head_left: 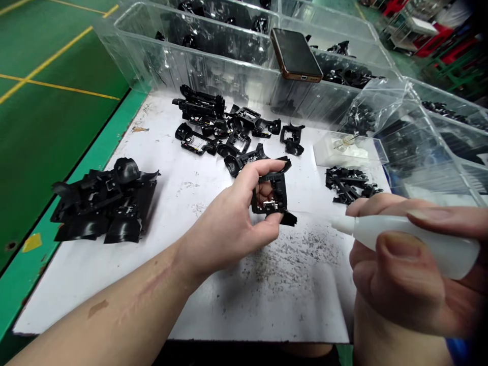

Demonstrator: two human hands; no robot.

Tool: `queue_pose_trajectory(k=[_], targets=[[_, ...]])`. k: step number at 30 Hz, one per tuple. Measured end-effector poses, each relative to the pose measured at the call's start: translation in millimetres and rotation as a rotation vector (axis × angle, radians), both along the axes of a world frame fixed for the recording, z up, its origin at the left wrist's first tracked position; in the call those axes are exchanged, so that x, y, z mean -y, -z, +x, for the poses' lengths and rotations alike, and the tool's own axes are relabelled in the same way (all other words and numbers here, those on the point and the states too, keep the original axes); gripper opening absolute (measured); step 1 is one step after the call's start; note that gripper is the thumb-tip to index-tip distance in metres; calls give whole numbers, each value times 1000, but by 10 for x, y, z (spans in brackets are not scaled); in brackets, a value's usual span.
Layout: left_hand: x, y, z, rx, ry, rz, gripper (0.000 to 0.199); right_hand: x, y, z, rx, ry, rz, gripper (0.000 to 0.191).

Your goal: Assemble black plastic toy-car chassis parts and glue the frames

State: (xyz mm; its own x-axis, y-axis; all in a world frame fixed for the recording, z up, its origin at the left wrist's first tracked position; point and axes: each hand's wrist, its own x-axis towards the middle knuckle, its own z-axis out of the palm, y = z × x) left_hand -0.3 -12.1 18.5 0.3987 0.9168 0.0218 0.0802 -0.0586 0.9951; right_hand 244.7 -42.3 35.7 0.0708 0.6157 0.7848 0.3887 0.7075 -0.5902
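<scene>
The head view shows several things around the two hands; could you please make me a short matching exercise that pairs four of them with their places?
Things:
1. White bottle
2. Phone
3. Black frame
4. Yellow patch

Places:
A. Lying across the rim of a clear bin
B. Held in the left hand
C. On the green edge beside the white work surface
D. Held in the right hand

Right pairs: 1-D, 2-A, 3-B, 4-C.
</scene>
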Motion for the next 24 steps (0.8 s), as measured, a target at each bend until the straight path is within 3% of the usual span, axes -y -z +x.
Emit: queue_pose_trajectory(k=[3, 8, 16, 24], targets=[[2, -14, 2, -2, -6, 4, 68, -17, 1, -7, 105, -58, 19, 42], [10, -31, 8, -14, -11, 8, 68, -13, -63, -167, 37, -11, -89, 22], [22, -16, 21, -27, -20, 38, 66, -20, -115, -332, -2, -29, -145, 26], [47, 21, 56, -49, -54, 107, 64, 74, -167, -241, 35, -13, -177, 26]])
